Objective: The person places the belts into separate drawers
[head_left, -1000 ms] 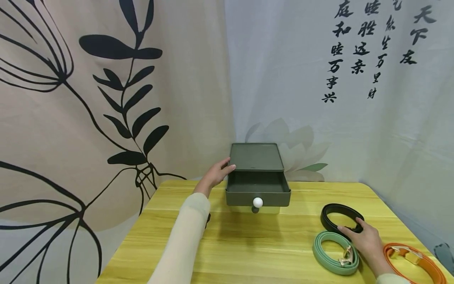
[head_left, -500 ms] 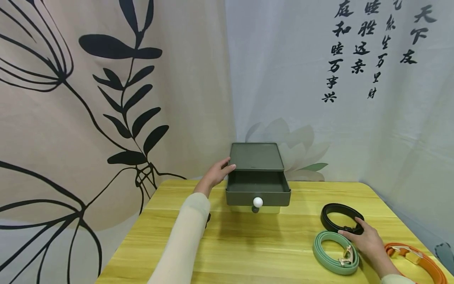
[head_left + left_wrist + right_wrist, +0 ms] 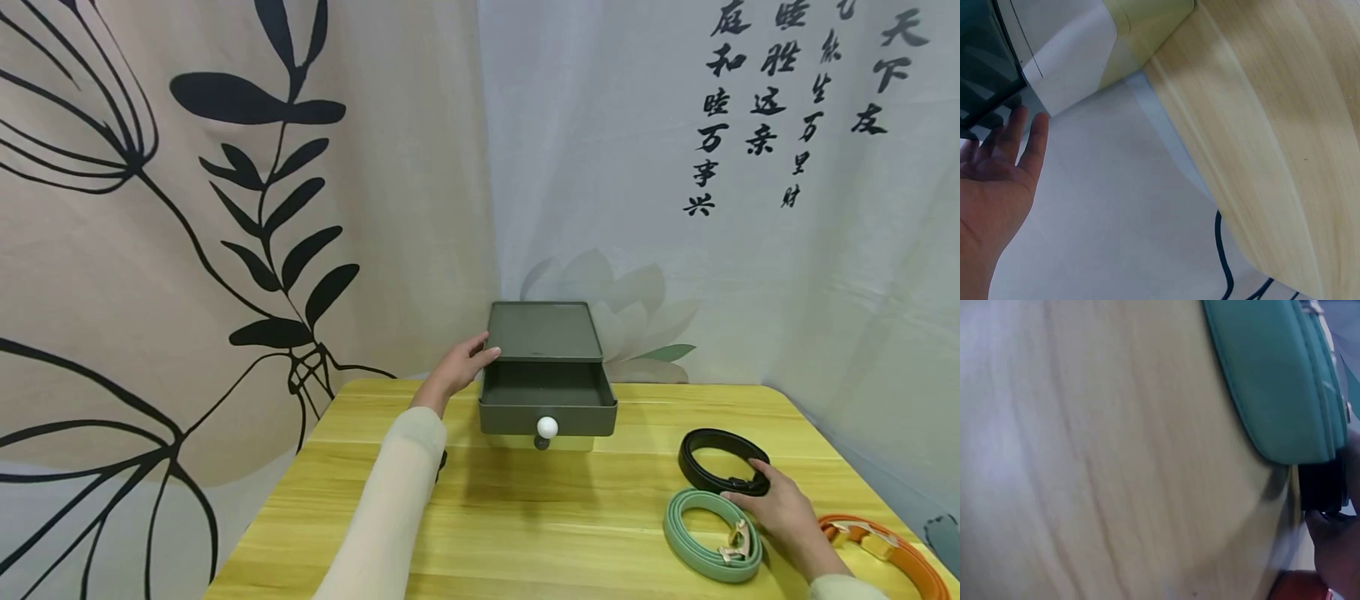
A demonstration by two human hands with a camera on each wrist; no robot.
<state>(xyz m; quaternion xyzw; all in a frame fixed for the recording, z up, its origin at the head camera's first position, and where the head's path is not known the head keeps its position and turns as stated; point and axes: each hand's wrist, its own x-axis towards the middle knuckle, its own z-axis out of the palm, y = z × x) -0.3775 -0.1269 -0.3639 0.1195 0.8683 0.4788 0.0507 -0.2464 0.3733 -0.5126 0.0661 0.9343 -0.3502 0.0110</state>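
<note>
At the back of a wood-grained surface (image 3: 585, 517), in the head view, your left hand (image 3: 456, 367) rests against the left side of a grey-green box (image 3: 543, 329), its grip loose, thumb and fingers apart. The box's drawer (image 3: 513, 419) juts out toward you, a white knob (image 3: 547, 427) on its front. At right, your right hand (image 3: 780, 504) pinches the near edge of a coiled black belt (image 3: 696, 471), its grip clamped between thumb and fingers. A coiled green belt (image 3: 678, 533) with a gold-toned buckle lies just beside it, nearer to you; an orange belt (image 3: 911, 558) curves past your wrist. Behind, a curtain (image 3: 420, 167) carries black leaf prints and columns of brushed characters.

In the left wrist view, your palm shows at the lower left, fingers extended up to the box's dark edge.

In the right wrist view, the green belt stands on its edge, large and close; the black belt appears as a dark block against your thumb, the image-side fingers partly cut off, with a red-orange patch below.
</note>
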